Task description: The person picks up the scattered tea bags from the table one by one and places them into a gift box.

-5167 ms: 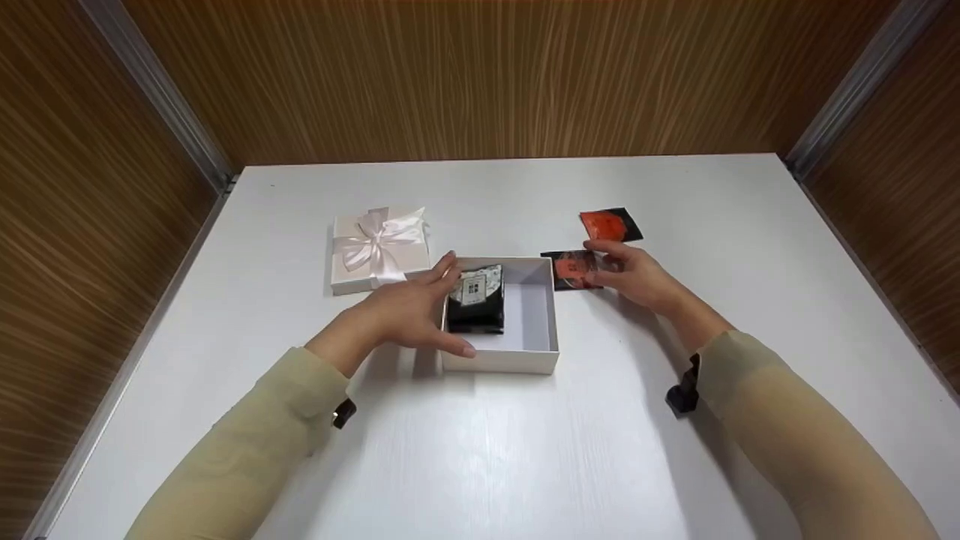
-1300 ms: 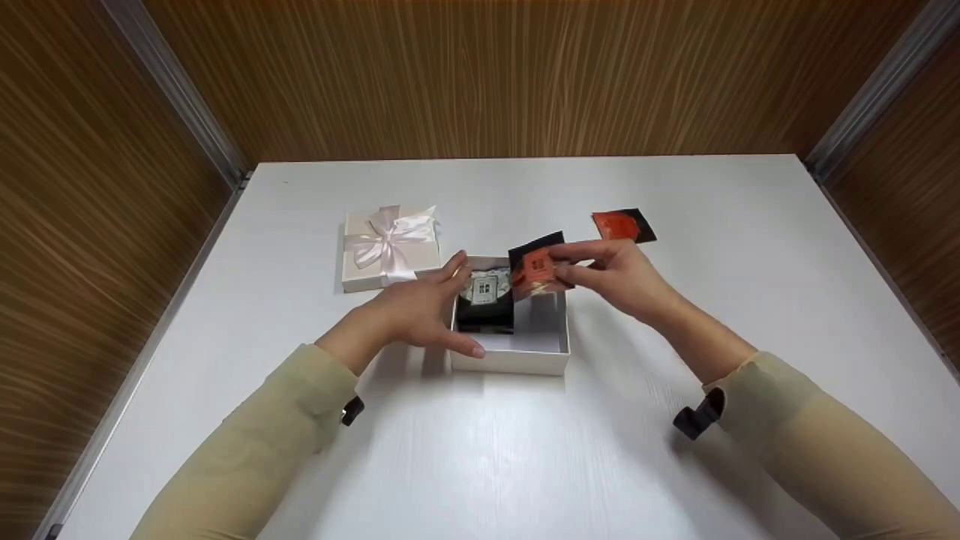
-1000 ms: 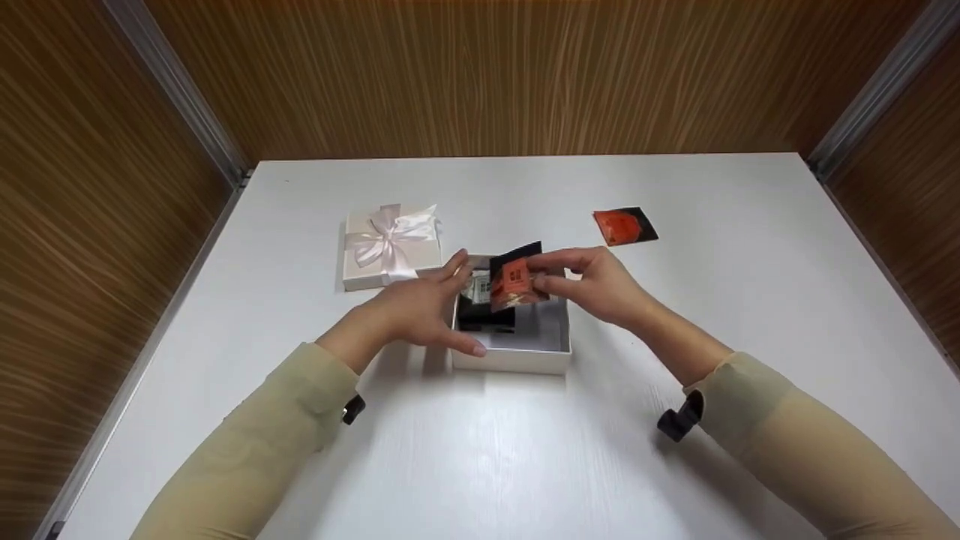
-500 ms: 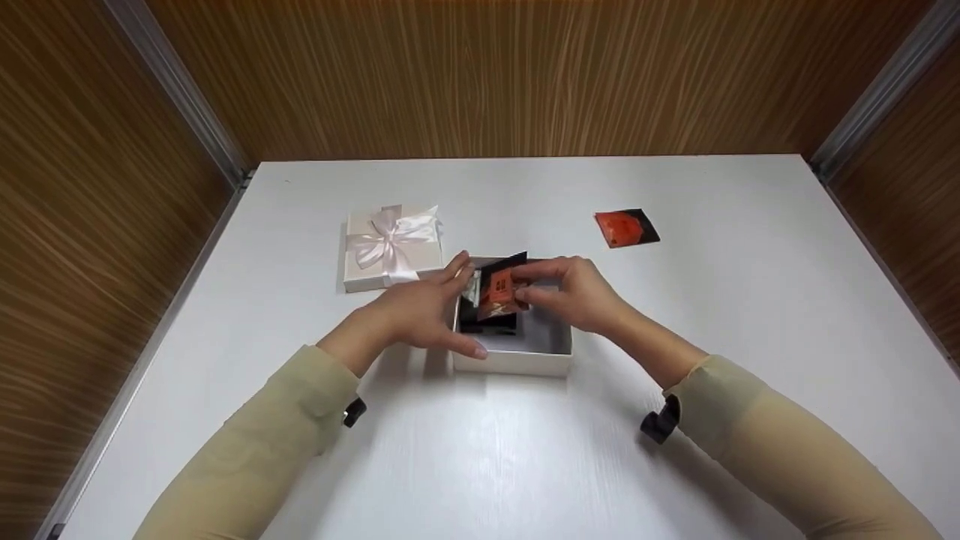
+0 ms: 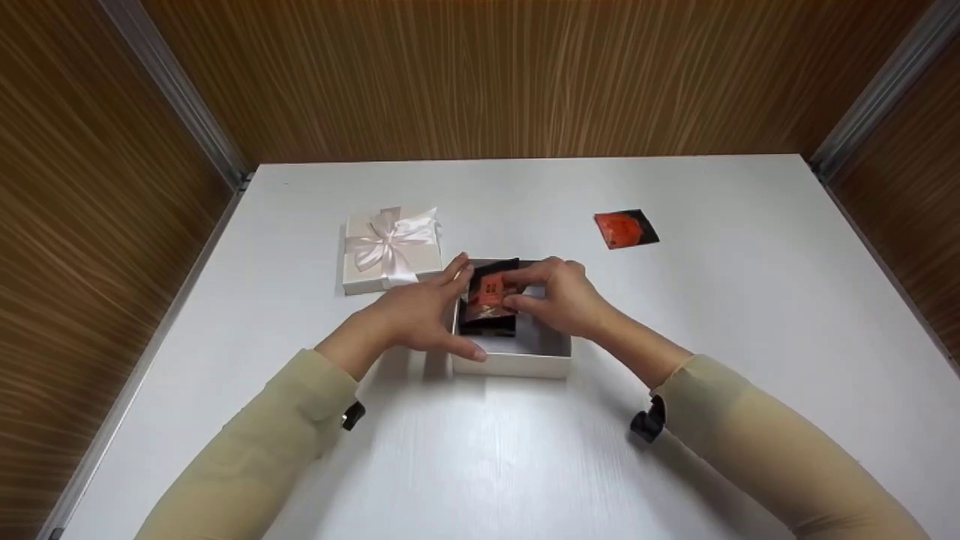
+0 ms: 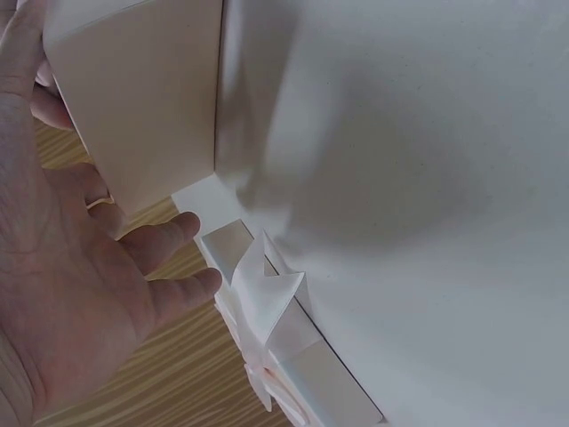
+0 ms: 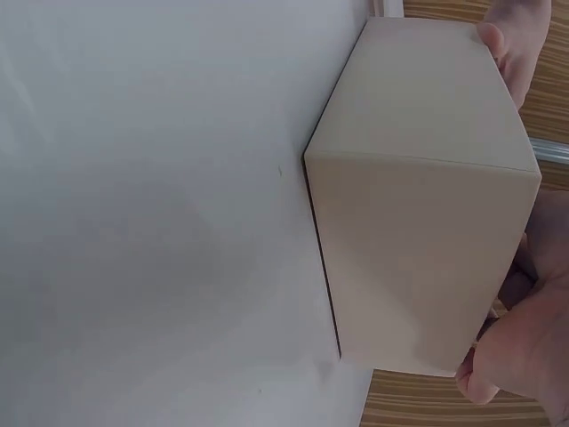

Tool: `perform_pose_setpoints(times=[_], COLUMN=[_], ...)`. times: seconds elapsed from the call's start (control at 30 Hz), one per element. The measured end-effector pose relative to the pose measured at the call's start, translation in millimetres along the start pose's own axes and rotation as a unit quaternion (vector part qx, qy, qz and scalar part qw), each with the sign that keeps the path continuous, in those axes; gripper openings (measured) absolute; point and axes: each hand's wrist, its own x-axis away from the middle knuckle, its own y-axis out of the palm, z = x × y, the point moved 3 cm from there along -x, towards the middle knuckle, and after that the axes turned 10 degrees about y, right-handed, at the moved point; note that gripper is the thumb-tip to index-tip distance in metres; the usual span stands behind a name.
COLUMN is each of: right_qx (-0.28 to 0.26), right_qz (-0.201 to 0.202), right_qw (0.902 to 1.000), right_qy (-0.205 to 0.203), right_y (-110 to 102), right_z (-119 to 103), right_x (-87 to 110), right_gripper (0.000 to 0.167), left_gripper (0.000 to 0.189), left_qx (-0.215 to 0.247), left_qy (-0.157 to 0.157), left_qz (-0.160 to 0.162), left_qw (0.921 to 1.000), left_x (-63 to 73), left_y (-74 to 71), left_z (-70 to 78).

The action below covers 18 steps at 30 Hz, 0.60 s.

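Observation:
My right hand (image 5: pixel 566 298) pinches a flat red-and-black sachet (image 5: pixel 487 296) between thumb and fingers, inside an open white box (image 5: pixel 517 366). Below the sachet a black packet (image 5: pixel 491 328) lies in the box's left part, its upper part hidden. My left hand (image 5: pixel 412 315) spreads over the box's left side, thumb on the near rim and index finger toward the far corner. In the left wrist view its other fingers extend loosely beside the box wall (image 6: pixel 151 107). In the right wrist view the box's outer wall (image 7: pixel 409 258) hides the sachet.
Left of the box, a pale square gift-box lid (image 5: pixel 360 271) bears a pink satin bow (image 5: pixel 388 240). Another red-and-black sachet (image 5: pixel 626 229) lies at the back right of the white table (image 5: pixel 720 285). Wood-grain panels (image 5: pixel 480 82) stand at the back and sides.
The right hand picked up the nearer sachet from beside the box, carried it left over the rim and lowered it over the black packet. The left hand stays at the box.

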Motion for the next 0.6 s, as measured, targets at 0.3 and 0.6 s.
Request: perform_pose_setpoints(times=[0.3,0.6], right_qx=[0.015,0.028], right_qz=[0.003,0.004], right_qw=[0.9998,0.9996], right_qy=[0.009,0.005], right_y=[4.9,8.9], right_z=[1.8,0.9], right_x=[0.3,-1.5], right_gripper=[0.039,0.041], left_gripper=[0.143,0.142], left_qx=[-0.004,-0.006], left_qy=[-0.001,-0.003], left_qz=[0.002,0.002], left_qw=[1.0000,1.0000], left_x=[-1.1,-1.6], left_y=[0.7,0.4], left_z=[1.4,1.4])
